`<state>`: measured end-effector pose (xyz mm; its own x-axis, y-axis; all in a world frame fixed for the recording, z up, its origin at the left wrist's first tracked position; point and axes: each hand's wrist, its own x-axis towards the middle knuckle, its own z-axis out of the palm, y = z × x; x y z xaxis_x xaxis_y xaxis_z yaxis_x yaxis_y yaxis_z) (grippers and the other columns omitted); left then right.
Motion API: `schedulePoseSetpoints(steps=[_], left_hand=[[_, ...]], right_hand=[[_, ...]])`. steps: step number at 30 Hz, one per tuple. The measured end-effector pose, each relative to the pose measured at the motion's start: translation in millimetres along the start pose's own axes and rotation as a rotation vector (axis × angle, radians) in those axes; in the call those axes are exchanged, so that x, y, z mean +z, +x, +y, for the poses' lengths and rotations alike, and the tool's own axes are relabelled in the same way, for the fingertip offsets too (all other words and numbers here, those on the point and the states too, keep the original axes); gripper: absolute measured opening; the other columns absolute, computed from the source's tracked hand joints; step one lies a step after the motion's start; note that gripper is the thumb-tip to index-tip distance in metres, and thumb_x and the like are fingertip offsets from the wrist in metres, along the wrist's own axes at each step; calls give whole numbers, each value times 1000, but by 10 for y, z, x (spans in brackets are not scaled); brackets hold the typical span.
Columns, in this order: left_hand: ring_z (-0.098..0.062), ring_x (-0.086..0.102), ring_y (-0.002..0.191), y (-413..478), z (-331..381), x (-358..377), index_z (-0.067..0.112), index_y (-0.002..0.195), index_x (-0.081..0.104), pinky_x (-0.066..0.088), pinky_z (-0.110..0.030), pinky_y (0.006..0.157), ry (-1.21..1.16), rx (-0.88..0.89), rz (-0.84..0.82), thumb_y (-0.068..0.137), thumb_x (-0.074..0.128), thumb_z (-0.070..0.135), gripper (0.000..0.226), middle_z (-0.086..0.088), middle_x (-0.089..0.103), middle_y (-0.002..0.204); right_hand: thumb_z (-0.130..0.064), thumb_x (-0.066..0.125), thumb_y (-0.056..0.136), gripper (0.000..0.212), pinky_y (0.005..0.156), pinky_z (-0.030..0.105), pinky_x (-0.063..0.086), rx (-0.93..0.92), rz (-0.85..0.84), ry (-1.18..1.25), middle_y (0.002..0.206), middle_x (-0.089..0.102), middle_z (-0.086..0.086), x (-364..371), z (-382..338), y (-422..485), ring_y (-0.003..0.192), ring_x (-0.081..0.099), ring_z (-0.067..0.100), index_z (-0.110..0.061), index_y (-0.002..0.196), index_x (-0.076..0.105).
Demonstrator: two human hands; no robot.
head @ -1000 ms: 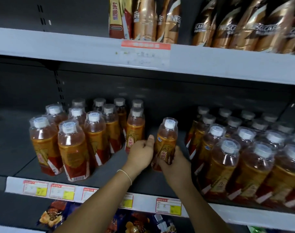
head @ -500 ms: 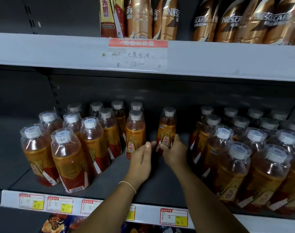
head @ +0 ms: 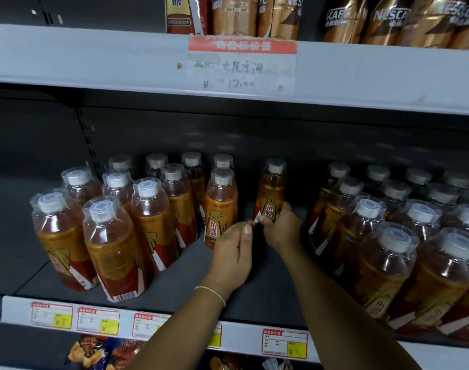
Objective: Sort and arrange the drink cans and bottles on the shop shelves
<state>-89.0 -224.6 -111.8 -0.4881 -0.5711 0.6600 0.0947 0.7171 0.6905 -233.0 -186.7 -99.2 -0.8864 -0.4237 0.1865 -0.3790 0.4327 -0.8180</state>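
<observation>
One bottle (head: 272, 190) stands alone and upright on the shelf (head: 174, 289), in the gap between the left block (head: 147, 209) and the right block (head: 388, 236), nearer the left one. The right hand (head: 284, 231) grips it low on the label, fingers (head: 286, 208) curled round its far side and thumb on the front. The left hand (head: 233, 252) sits just beside it, between it and the end bottle (head: 221, 206) of the left block. Its fingers look fairly straight and hold nothing; whether they touch the bottle I cannot tell.

The step in hand looks like closing this bottle up to the left block to fill out a row. To do it well, I judge, slide it with the base flat on the shelf rather than lifting it. The grip is low and the bottle tall, so a tilt at the top could knock the neighbour. Take the left hand out of the gap first, or lay it flat against the end bottle to steady that row while the right hand brings the bottle in. Line the cap up with the caps behind it, and check that the label faces front as the end bottle's does. Stop at light contact, since a hard push could shunt the whole block. Let go only once it stands square.
</observation>
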Motion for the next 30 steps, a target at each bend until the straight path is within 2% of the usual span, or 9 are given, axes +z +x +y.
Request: schedulePoseSetpoints(steps=[3, 7, 10, 15, 18, 21, 23, 25, 30], left_hand=[[9, 51, 105, 2, 20, -12, 2, 112, 69, 34, 0, 91, 12, 14, -5, 102, 39, 17, 35, 5, 61, 107], [8, 51, 105, -13, 47, -21, 3, 112, 69, 35, 0, 89, 24, 8, -7, 103, 35, 28, 42, 6, 62, 106], [6, 52, 101, -20, 68, -38, 2, 109, 69, 35, 1, 87, 34, -8, -10, 103, 39, 23, 37, -1, 66, 104], [-11, 63, 99, -4, 102, -142, 5, 112, 68, 47, -17, 90, 11, -47, 104, 96, 54, 4, 21, -7, 69, 105], [5, 55, 99, -19, 106, -302, 9, 114, 64, 40, -5, 86, 9, -79, 216, 93, 55, -3, 26, -1, 59, 105], [1, 50, 110, -44, 62, -447, 8, 122, 59, 35, -6, 95, -2, -159, 265, 96, 50, -1, 29, -1, 55, 115], [-12, 50, 120, -54, 7, -498, 8, 128, 57, 36, -19, 103, -51, -243, 247, 101, 45, 7, 30, -2, 55, 126], [-15, 48, 127, -64, -55, -532, 11, 134, 54, 37, -33, 111, -137, -340, 209, 104, 40, 17, 33, -2, 55, 134], [-16, 52, 126, -43, -105, -605, 14, 133, 55, 40, -44, 110, -224, -413, 114, 105, 35, 29, 38, -2, 60, 132]], right_hand=[[-22, 77, 85, 51, 94, 40, 52, -8, -1, -8, 121, 66, 14, 9, 6, 1, 111, 64, 31, -5, 126, 52], [-22, 77, 85, 52, 95, 40, 52, -14, -3, -22, 123, 65, 14, -3, 11, -2, 113, 63, 31, -5, 128, 52], [-23, 79, 84, 53, 95, 39, 52, -8, -14, -32, 123, 65, 14, -32, -3, 8, 113, 63, 30, -5, 126, 52], [-33, 85, 76, 58, 74, 28, 42, -6, 81, -70, 116, 62, 13, -151, -52, -54, 103, 63, 29, -9, 116, 51], [-38, 78, 82, 37, 69, 28, 44, -143, 208, -16, 99, 64, 9, -104, -54, -229, 87, 64, 26, -18, 96, 50], [-36, 72, 89, 21, 66, 24, 51, -259, 74, 158, 79, 67, -2, 56, -84, -420, 77, 67, 20, -19, 89, 58], [-37, 76, 86, 37, 79, 19, 51, -264, -92, 218, 99, 67, -2, 159, -135, -507, 92, 65, 14, -14, 111, 63], [-39, 82, 78, 62, 93, 26, 50, -262, -243, 237, 119, 62, -4, 256, -180, -564, 107, 60, 8, -15, 130, 56], [-20, 89, 70, 61, 91, 35, 57, -259, -271, 249, 109, 68, -12, 397, -218, -586, 100, 66, 1, -32, 118, 54]])
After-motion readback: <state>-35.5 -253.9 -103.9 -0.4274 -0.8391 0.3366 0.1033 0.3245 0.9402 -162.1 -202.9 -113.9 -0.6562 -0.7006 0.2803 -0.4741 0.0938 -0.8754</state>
